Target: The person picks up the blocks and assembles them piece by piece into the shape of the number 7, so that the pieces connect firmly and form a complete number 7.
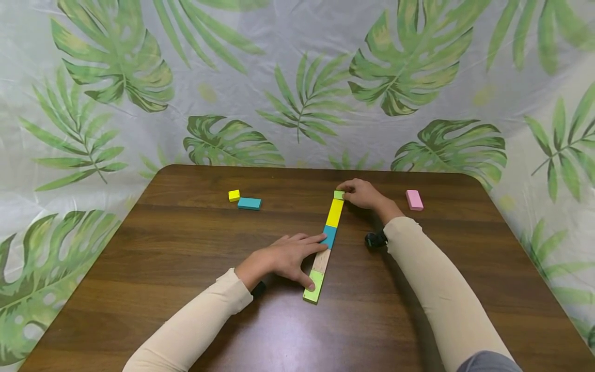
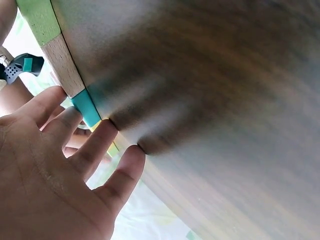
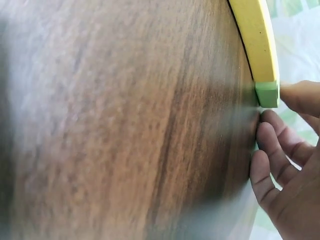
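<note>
A straight row of flat wooden blocks runs away from me on the table: a light green block (image 1: 316,279), a bare wood block (image 1: 321,261), a blue block (image 1: 330,238), a yellow block (image 1: 334,213) and a small green block (image 1: 339,195) at the far end. My left hand (image 1: 288,257) lies along the row's left side, fingers extended. Its fingertips touch the blue block, and its thumb rests on the near green block. With thumb and forefinger, my right hand (image 1: 364,194) pinches the small green block; its other fingers (image 3: 261,165) reach down to the tabletop.
On the brown table (image 1: 186,253), a small yellow block (image 1: 234,196) and a blue block (image 1: 249,203) lie at the far left. Right of my right hand lies a pink block (image 1: 414,200). A leaf-patterned curtain (image 1: 297,77) hangs behind the table's far edge.
</note>
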`<control>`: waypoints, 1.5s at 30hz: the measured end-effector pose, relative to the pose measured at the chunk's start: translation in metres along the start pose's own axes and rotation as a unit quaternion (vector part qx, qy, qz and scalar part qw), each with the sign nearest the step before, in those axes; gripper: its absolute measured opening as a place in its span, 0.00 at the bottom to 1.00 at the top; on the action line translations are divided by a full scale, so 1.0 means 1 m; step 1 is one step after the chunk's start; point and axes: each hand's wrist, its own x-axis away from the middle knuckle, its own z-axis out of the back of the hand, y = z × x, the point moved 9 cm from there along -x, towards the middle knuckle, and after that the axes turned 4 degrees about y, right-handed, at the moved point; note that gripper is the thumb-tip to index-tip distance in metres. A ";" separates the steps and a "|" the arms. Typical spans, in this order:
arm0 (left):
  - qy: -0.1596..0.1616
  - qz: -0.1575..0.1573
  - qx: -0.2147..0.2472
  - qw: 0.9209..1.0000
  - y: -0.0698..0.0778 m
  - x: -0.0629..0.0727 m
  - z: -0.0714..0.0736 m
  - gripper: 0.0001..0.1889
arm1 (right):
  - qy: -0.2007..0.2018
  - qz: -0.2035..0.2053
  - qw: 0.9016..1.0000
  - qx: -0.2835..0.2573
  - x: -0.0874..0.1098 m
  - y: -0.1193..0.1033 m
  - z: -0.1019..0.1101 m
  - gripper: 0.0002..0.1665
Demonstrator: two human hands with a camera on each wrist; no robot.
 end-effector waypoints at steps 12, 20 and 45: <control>0.009 -0.002 0.002 1.000 0.000 0.001 0.004 0.51 | 0.059 0.012 0.996 0.072 0.038 0.033 0.091 0.31; 0.012 0.011 0.011 1.000 -0.007 0.006 0.004 0.52 | 0.038 -0.002 0.988 0.149 0.068 0.072 0.106 0.27; 0.008 0.002 0.014 1.000 0.000 0.001 0.001 0.52 | 0.054 -0.063 0.988 0.133 0.089 0.114 0.090 0.31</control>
